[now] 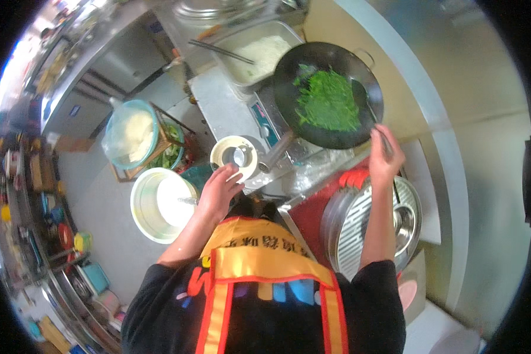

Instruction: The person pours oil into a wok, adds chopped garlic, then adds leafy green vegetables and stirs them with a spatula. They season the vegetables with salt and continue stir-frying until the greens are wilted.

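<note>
My right hand [386, 154] is closed around the long handle of a ladle [369, 105], whose dark head rests in the wok. Chopped leafy greens [329, 100] lie heaped in the black wok [286, 115], and its handle points down toward me. Over the rim of a round cream-coloured tub [249, 171] is my left hand [219, 187], fingers stretched out and nothing seen in them. A small metal vessel sits inside that tub. Whether the left fingertips touch the rim I cannot tell.
Behind the wok, a steel tray [242, 74] holds pale food, with chopsticks [221, 51] across its edge. A white bucket [153, 203] and a blue-green basin [150, 144] stand at left. Below my right arm is a round slatted metal drainer [349, 236]. Shelving [47, 236] lines the far left.
</note>
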`<action>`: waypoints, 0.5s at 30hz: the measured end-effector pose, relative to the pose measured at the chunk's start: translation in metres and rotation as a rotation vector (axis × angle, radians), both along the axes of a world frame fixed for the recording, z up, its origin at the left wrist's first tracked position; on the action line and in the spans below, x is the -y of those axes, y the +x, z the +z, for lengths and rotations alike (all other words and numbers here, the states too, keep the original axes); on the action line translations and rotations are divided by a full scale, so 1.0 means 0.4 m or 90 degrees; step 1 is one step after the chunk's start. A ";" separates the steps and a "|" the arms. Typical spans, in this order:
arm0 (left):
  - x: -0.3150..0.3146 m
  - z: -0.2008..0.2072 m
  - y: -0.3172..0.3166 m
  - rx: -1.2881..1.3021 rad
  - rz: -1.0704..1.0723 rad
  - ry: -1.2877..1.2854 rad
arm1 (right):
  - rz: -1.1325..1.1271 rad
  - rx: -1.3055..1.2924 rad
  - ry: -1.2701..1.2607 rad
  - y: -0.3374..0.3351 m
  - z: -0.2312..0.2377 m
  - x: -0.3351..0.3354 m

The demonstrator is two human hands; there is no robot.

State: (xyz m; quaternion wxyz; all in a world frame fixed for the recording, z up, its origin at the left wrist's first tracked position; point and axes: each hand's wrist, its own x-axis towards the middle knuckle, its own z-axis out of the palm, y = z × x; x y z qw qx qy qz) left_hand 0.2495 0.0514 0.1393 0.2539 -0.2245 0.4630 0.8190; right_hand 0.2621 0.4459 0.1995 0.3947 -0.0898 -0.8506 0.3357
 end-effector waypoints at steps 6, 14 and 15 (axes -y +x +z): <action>0.095 0.015 0.130 -0.016 -0.017 0.044 | -0.014 -0.139 -0.306 0.065 0.038 0.110; 0.256 0.093 0.193 -0.111 -0.047 0.035 | 0.185 -0.068 -0.872 0.099 0.041 0.578; 0.295 0.100 0.200 -0.107 -0.049 0.042 | 0.297 -0.060 -0.954 0.104 0.016 0.664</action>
